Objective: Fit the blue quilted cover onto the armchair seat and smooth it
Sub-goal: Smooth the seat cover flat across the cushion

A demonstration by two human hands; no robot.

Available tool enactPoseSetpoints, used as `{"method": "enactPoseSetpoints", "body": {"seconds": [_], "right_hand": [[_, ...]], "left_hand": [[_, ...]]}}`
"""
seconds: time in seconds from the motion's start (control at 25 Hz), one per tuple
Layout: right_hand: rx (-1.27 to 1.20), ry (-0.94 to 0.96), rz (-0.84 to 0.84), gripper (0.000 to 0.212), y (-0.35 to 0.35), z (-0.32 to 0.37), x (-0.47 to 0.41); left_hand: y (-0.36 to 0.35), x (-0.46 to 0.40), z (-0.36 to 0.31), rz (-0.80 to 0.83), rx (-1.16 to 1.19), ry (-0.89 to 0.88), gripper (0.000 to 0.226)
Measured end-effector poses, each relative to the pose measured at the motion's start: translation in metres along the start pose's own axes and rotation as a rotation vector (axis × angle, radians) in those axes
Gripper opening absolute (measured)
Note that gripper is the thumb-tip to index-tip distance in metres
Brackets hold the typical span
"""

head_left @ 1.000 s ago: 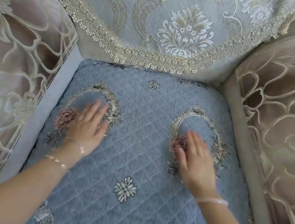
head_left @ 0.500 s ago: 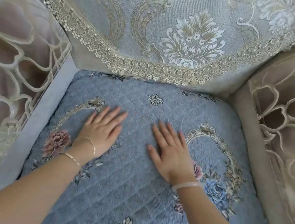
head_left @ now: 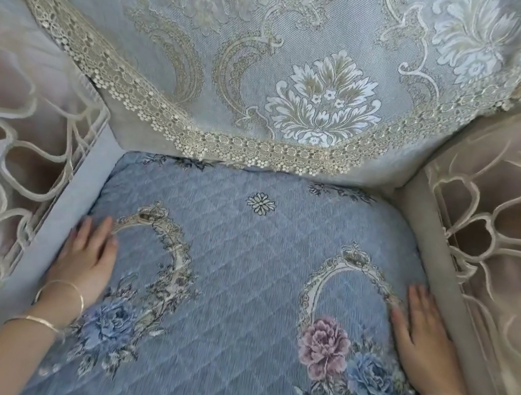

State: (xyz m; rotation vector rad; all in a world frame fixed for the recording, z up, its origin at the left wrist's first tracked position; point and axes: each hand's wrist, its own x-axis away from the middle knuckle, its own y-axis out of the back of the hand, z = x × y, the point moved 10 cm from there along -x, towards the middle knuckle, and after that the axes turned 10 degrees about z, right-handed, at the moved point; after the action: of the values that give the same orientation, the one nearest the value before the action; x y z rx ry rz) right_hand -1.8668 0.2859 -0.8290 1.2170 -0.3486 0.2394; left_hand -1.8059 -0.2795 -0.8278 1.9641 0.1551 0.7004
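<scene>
The blue quilted cover (head_left: 244, 281) lies flat over the armchair seat, with oval gold frames and pink and blue flowers woven in. My left hand (head_left: 86, 257) rests palm down at the cover's left edge, against the grey inner side of the left arm. My right hand (head_left: 418, 340) presses flat at the cover's right edge, beside the right arm. Both hands hold nothing; the fingers lie extended on the fabric. The cover's back edge tucks under the backrest.
A pale blue damask throw with lace trim (head_left: 259, 155) hangs over the backrest. Sheer lace covers drape the left armrest (head_left: 4, 159) and the right armrest (head_left: 505, 240), boxing the seat in on both sides.
My hands slid apart from the middle of the seat out to its left and right edges. The view moved closer and tilted toward the backrest.
</scene>
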Motion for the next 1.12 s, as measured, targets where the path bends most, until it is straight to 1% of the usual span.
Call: {"method": "enactPoseSetpoints", "body": {"seconds": [0.08,0.12,0.16,0.2,0.28,0.36,0.44,0.56,0.64,0.72,0.84,0.88,0.96,1.0,1.04,1.12], "right_hand": [[-0.047,-0.016,-0.071,0.092,0.008,0.013,0.001],[-0.062,0.002,-0.13,0.088,0.017,0.03,0.002],[-0.065,0.056,-0.183,0.082,0.026,0.056,0.002],[-0.058,0.142,-0.2,0.073,0.031,0.09,0.001],[-0.051,0.37,-0.129,0.061,0.026,0.172,-0.002],[-0.075,0.572,-0.038,0.06,0.014,0.25,-0.009],[-0.094,0.666,0.03,0.062,0.004,0.305,-0.019],[-0.125,0.681,0.078,0.061,-0.004,0.34,-0.035],[-0.158,0.666,0.142,0.06,-0.011,0.343,-0.051],[-0.176,0.629,0.19,0.063,-0.02,0.337,-0.074],[0.008,0.576,0.195,0.078,-0.025,0.314,-0.108],[0.1,0.561,0.19,0.077,-0.025,0.304,-0.12],[0.218,0.503,0.161,0.065,-0.015,0.276,-0.144],[0.241,0.453,0.139,0.063,-0.004,0.257,-0.157],[0.255,0.392,0.116,0.063,0.008,0.235,-0.171],[0.251,0.257,0.075,0.067,0.031,0.174,-0.195]], "left_hand": [[0.005,0.003,0.005,-0.014,0.053,0.081,0.058],[0.012,0.005,-0.005,-0.046,0.019,0.074,0.059],[0.019,0.008,-0.027,-0.082,-0.037,0.013,0.061],[0.022,0.011,-0.06,-0.095,-0.091,-0.093,0.061],[0.009,0.02,-0.132,-0.041,-0.179,-0.323,0.057],[-0.018,0.021,-0.193,0.057,-0.252,-0.485,0.058],[-0.039,0.015,-0.227,0.106,-0.345,-0.528,0.062],[-0.043,-0.014,-0.237,0.155,-0.448,-0.458,0.07],[-0.043,-0.035,-0.237,0.194,-0.502,-0.452,0.069],[-0.043,-0.057,-0.238,0.232,-0.476,-0.461,0.063],[-0.035,-0.084,-0.235,0.21,-0.407,-0.449,0.06],[-0.031,-0.093,-0.233,0.194,-0.402,-0.456,0.061],[-0.024,-0.11,-0.223,0.185,-0.388,-0.444,0.058],[-0.021,-0.12,-0.214,0.191,-0.388,-0.416,0.055],[-0.017,-0.128,-0.205,0.193,-0.392,-0.386,0.055],[-0.01,-0.137,-0.192,0.187,-0.4,-0.36,0.062]]}}
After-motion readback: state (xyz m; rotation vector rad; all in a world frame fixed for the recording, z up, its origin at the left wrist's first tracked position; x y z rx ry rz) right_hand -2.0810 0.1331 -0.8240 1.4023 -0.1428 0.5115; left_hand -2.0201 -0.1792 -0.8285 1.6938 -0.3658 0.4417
